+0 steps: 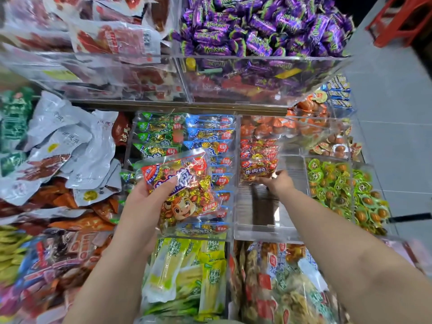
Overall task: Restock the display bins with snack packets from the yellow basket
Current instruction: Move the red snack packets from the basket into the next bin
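Observation:
My left hand [149, 195] grips a red snack packet [184, 185] with a cartoon ox on it, held above the bin of blue and green packets [205, 136]. My right hand [278, 183] reaches into a clear acrylic bin [261, 230] and holds the bottom edge of another red packet [258, 164], standing it against a few like packets at the bin's back. The front half of that bin shows bare floor. The yellow basket is not in view.
Purple candies [257, 26] fill the upper shelf bin. Orange jelly cups [292, 127] and green cups [332, 181] lie to the right. Yellow-green packets [187, 277] sit in the near bin, silver pouches [70, 148] pile at the left. Grey floor [397, 113] runs along the right.

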Demonstrator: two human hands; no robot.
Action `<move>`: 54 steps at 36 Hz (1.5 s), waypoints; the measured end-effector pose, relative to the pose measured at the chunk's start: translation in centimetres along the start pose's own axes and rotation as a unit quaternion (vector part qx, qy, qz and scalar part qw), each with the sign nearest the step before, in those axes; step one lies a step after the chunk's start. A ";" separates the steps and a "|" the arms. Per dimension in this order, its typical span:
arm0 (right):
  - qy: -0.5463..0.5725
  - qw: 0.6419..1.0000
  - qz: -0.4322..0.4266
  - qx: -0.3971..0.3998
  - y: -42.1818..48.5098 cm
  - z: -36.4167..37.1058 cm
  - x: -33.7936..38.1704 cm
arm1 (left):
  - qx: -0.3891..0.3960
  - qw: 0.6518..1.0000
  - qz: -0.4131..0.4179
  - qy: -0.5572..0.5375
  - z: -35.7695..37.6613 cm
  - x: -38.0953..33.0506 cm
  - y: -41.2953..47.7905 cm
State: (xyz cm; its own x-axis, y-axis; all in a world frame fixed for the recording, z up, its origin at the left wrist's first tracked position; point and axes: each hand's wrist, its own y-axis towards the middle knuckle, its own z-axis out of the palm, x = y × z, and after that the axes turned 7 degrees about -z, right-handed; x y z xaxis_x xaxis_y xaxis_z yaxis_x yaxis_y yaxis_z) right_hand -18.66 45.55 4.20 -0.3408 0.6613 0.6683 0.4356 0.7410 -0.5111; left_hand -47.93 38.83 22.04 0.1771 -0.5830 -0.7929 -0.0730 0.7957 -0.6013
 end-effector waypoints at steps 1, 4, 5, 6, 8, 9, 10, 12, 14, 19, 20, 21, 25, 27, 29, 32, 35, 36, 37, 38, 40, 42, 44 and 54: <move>-0.001 1.000 0.007 0.006 -0.3 -0.4 -0.1 | 0.009 1.000 -0.008 -0.014 0.1 -0.1 0.0; 0.019 1.000 -0.004 0.006 -2.0 -1.4 0.0 | 0.039 0.997 -0.034 -0.063 0.4 -0.4 -0.3; 0.032 0.999 -0.002 -0.002 -3.0 -1.8 0.3 | 0.048 0.996 -0.034 -0.074 0.6 -0.4 -0.4; 0.051 0.999 -0.004 -0.014 -4.0 -2.1 0.6 | 0.063 0.994 -0.029 -0.083 0.8 -0.5 -0.5; 0.126 0.991 -0.036 -0.036 -6.9 -2.9 1.7 | 0.105 0.989 -0.012 -0.102 1.2 -0.4 -0.8; 0.191 0.980 -0.052 -0.025 -8.4 -3.2 2.1 | 0.124 0.986 -0.008 -0.114 1.5 -0.3 -0.9; 0.263 0.963 -0.054 0.005 -10.0 -3.4 2.7 | 0.140 0.982 -0.008 -0.125 1.9 -0.2 -1.0; 0.385 0.914 -0.051 0.118 -13.1 -3.4 3.7 | 0.161 0.978 -0.007 -0.135 2.8 0.3 -1.3; 0.422 0.877 -0.067 0.221 -15.4 -3.1 4.5 | 0.174 0.979 -0.006 -0.108 3.6 0.8 -1.5; 0.337 0.913 -0.145 0.181 -18.1 -4.3 5.1 | 0.190 0.974 0.068 0.104 4.5 1.8 -1.3; 0.306 0.923 -0.166 0.163 -18.1 -4.9 5.1 | 0.185 0.968 0.087 0.145 4.4 1.7 -1.1; 0.278 0.930 -0.186 0.153 -18.1 -5.5 5.0 | 0.181 0.959 0.105 0.189 4.3 1.6 -0.9; 0.193 0.936 -0.228 0.188 -17.7 -6.8 4.4 | 0.176 0.893 0.165 0.379 4.2 1.9 -0.4; 0.157 0.938 -0.230 0.205 -17.2 -7.0 4.3 | 0.175 0.872 0.198 0.412 4.1 2.2 -0.5; 0.157 0.940 -0.226 0.202 -16.4 -7.5 4.0 | 0.163 0.831 0.246 0.472 3.5 2.6 -0.3; 0.228 0.942 -0.194 0.153 -14.6 -8.5 3.2 | 0.129 0.686 0.302 0.650 2.6 3.2 0.7; 0.324 0.929 -0.145 0.107 -12.5 -8.7 1.8 | 0.060 0.561 0.315 0.764 2.3 4.5 1.6; 0.311 0.936 -0.135 0.093 -11.9 -8.4 1.4 | 0.041 0.551 0.315 0.772 2.3 4.8 1.8; 0.279 0.948 -0.128 0.082 -11.4 -8.0 1.1 | 0.022 0.551 0.316 0.772 2.4 4.9 2.1; 0.240 0.960 -0.122 0.076 -10.9 -7.5 0.8 | 0.003 0.552 0.315 0.772 2.6 4.9 2.4; 0.204 0.970 -0.107 0.076 -9.7 -6.1 0.5 | -0.022 0.544 0.305 0.781 3.1 4.6 3.0; 0.229 0.966 -0.091 0.077 -8.3 -4.5 0.4 | -0.022 0.525 0.284 0.802 3.7 4.2 3.8; 0.250 0.963 -0.074 0.061 -6.8 -3.1 0.3 | -0.013 0.506 0.270 0.819 4.2 3.9 4.4; 0.061 0.991 -0.106 -0.061 -1.9 1.1 -0.6 | -0.012 0.487 0.277 0.828 4.6 4.4 5.8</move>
State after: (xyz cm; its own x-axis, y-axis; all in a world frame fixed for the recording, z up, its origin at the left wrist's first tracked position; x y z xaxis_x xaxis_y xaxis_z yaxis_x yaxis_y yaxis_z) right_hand -20.21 43.92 4.19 -0.3357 0.4677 0.8176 0.4642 0.8375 -0.2884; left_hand -43.12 41.68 15.52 -0.9100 0.3705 0.1863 0.3250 0.9161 -0.2347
